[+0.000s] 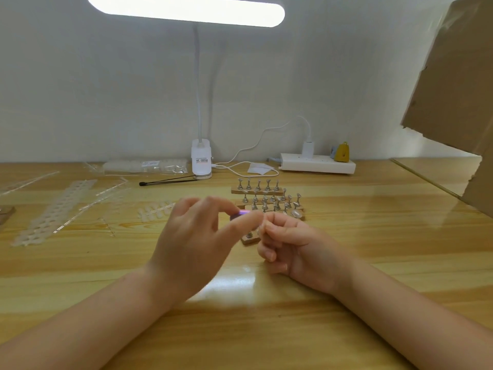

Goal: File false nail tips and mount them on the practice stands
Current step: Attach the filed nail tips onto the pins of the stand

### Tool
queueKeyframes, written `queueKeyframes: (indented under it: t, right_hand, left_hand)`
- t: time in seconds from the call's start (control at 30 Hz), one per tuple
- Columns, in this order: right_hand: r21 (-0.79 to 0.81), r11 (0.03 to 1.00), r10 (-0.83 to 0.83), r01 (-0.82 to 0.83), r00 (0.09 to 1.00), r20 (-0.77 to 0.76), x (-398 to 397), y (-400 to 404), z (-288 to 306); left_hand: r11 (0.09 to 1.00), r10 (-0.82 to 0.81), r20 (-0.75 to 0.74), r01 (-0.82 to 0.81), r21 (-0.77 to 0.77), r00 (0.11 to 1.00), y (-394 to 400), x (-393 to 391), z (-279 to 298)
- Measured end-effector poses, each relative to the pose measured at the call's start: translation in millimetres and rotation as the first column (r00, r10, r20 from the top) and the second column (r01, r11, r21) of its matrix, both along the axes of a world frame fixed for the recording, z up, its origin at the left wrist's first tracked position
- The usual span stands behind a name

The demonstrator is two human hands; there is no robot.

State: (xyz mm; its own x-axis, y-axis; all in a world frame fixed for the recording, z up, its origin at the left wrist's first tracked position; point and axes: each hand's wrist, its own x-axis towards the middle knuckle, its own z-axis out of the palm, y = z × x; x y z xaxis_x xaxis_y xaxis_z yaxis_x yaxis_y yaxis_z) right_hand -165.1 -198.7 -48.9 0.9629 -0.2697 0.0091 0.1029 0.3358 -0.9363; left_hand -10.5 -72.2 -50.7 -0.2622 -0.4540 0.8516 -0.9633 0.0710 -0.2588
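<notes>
My left hand [197, 236] pinches a small purple nail file [238, 214] between thumb and fingers above the wooden table [266, 329]. My right hand [290, 244] has its fingers curled close to the file's end; whether it holds a nail tip is hidden. A small wooden practice stand [250, 239] sits just behind the hands. Rows of metal practice stands [266, 196] on wooden bases stand farther back, one bearing a clear nail tip [296, 213]. Loose clear nail tips [154, 209] lie to the left.
A clip lamp [201, 161] stands at the back, with a white power strip [317, 162] to its right. Strips of nail tips [53, 212] and plastic bags [144, 166] lie at the left. A cardboard box [458, 102] looms at the right.
</notes>
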Motion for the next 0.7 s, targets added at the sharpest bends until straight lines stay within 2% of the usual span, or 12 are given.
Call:
queueKeyframes:
  t: [0.1, 0.23, 0.37, 0.53, 0.63, 0.7]
  right_hand:
    - [-0.025, 0.999, 0.023, -0.023, 1.000, 0.008, 0, 1, 0]
    - [0.012, 1.000, 0.016, -0.016, 0.999, 0.032, -2, 0, 2]
    - [-0.006, 1.000, 0.013, -0.013, 0.999, 0.030, 0, 2, -1]
    - [0.015, 1.000, -0.014, 0.014, 0.999, 0.044, -1, 1, 0]
    - [-0.023, 1.000, 0.007, -0.006, 0.999, 0.041, 0, 2, -2]
    - [-0.016, 1.000, -0.007, 0.008, 0.999, 0.037, 0, 2, -2]
  left_hand:
    - [0.997, -0.076, 0.022, 0.076, 0.013, 0.997, -2, -9, -5]
    - [0.999, 0.014, -0.074, -0.011, 0.045, 0.997, -1, -1, -4]
    - [0.990, -0.131, -0.119, 0.135, 0.028, 0.984, 1, -12, 0]
    - [0.991, 0.001, -0.119, 0.015, 0.132, 0.993, 2, -12, 1]
    - [0.995, -0.071, -0.179, 0.083, 0.060, 0.981, 3, -14, 4]
    - [0.993, -0.080, -0.166, 0.093, 0.069, 0.983, 3, -18, 2]
